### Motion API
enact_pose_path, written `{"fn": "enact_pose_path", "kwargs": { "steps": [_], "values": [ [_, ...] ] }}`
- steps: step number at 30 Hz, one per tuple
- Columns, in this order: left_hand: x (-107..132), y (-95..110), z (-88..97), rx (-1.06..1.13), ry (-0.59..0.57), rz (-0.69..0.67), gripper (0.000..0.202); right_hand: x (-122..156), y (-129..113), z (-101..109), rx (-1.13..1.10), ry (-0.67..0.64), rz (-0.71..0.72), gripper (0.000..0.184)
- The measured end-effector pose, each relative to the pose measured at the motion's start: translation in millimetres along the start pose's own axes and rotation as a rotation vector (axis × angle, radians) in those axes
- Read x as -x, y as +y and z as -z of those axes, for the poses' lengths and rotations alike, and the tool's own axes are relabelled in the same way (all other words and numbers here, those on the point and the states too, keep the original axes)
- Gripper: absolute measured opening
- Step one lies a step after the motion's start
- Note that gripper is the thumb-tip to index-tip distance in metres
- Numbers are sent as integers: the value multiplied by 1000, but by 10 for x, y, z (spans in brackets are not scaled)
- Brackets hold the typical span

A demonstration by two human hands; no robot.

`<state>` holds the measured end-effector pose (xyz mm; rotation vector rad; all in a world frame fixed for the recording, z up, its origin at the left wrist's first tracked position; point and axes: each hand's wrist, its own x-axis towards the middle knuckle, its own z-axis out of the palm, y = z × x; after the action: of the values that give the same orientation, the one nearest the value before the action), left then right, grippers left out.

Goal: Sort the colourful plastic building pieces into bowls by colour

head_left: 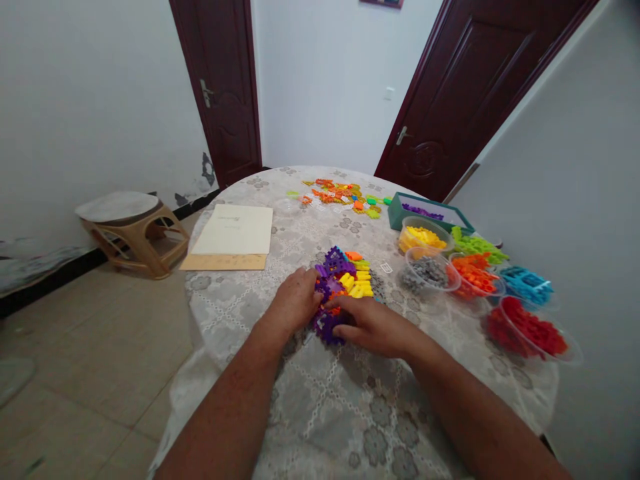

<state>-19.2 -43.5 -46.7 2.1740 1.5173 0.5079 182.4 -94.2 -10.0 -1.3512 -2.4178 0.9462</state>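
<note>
In the middle of the table lies a cluster of interlocking plastic building pieces (330,288), mostly purple, with orange parts and a row of yellow pieces (361,285) along its right side. My left hand (299,297) grips its left edge, fingers curled against the purple parts. From the right, my right hand (367,323) reaches onto the lower part, with forefinger and thumb closing round a purple and orange section. Both fingertips partly cover the pieces, so the exact joint between them is hidden.
Clear tubs of yellow (424,237), grey (430,273), orange (473,277) and red pieces (527,330) stand at the right, near blue pieces (525,285) and a green box (430,212). Loose orange pieces (333,192) lie at the back. Paper sheets (233,230) rest at the left.
</note>
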Motion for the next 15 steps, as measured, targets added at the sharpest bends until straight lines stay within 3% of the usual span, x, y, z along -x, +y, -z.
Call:
{"fn": "enact_pose_path", "kwargs": {
  "steps": [2, 4, 8, 15],
  "values": [
    [-16, -10, 12, 32, 30, -21, 19, -31, 6, -90, 77, -7, -34, 50],
    [-32, -15, 37, 54, 115, -17, 14, -58, 22, -153, 115, -17, -59, 55],
    [-40, -10, 104, 160, 275, 40, 13, -64, 13, -180, 161, -15, -84, 53],
    [-62, -30, 98, 481, 282, 116, 13, 16, -153, -153, 369, 2, -150, 40]
  ]
}}
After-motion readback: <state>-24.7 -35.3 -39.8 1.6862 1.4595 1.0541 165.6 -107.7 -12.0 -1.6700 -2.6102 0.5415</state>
